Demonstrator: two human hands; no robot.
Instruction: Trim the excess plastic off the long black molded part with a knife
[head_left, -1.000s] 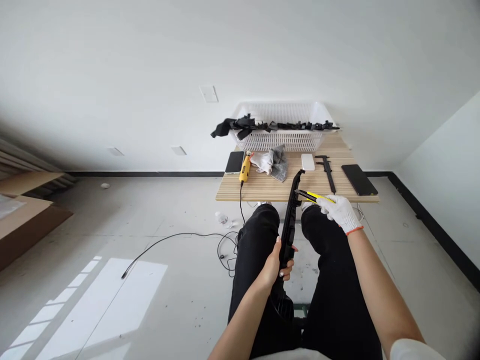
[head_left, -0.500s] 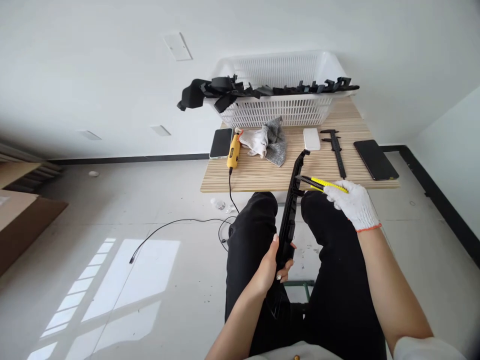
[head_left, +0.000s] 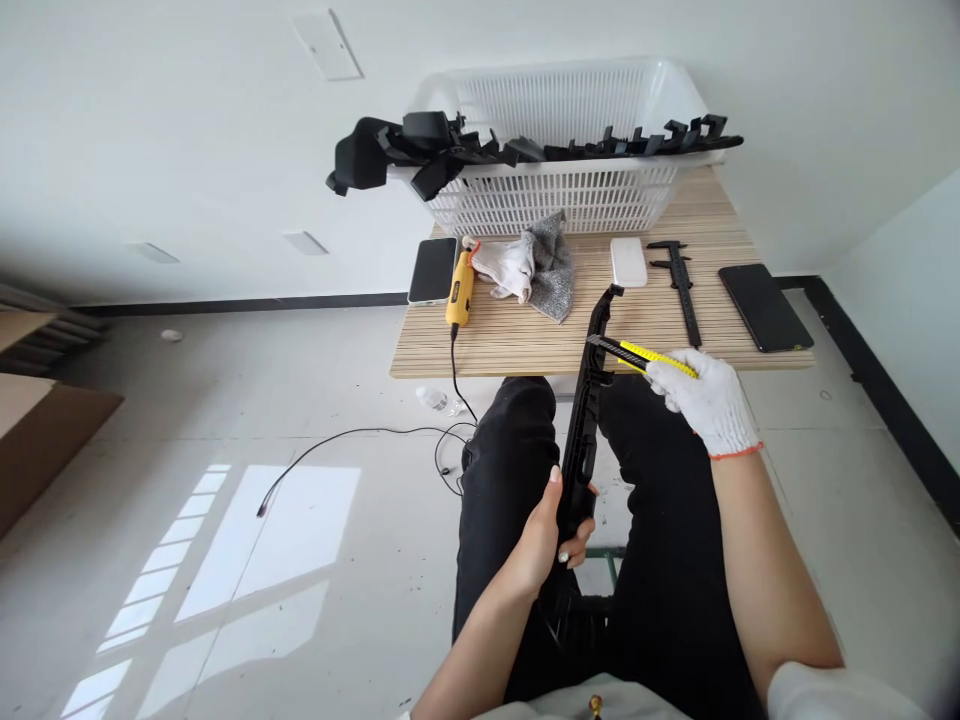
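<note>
My bare left hand (head_left: pixel 551 530) is wrapped round the lower part of a long black plastic trim piece (head_left: pixel 583 425). The piece slants up between my knees, its upper end overlapping the table edge in view. In a white knit glove, my right hand (head_left: pixel 701 395) grips a yellow and black utility knife (head_left: pixel 651 358). Its blade end points left and lies at the upper part of the trim piece; whether the edge touches the plastic I cannot tell. The lowest end of the piece is lost against my black trousers.
On the wood-grain table (head_left: pixel 510 350) are a yellow corded tool (head_left: pixel 460 290), two phones, a glove with a grey cloth (head_left: pixel 551 270), a white block (head_left: pixel 628 262) and a black caliper (head_left: pixel 681 290). Black parts (head_left: pixel 442 150) lie across a white basket (head_left: pixel 555 205). A cable trails over the floor.
The view has tilted slightly, so the table and basket sit a little higher. The knife's tip has shifted slightly along the trim piece; both hands keep their grips.
</note>
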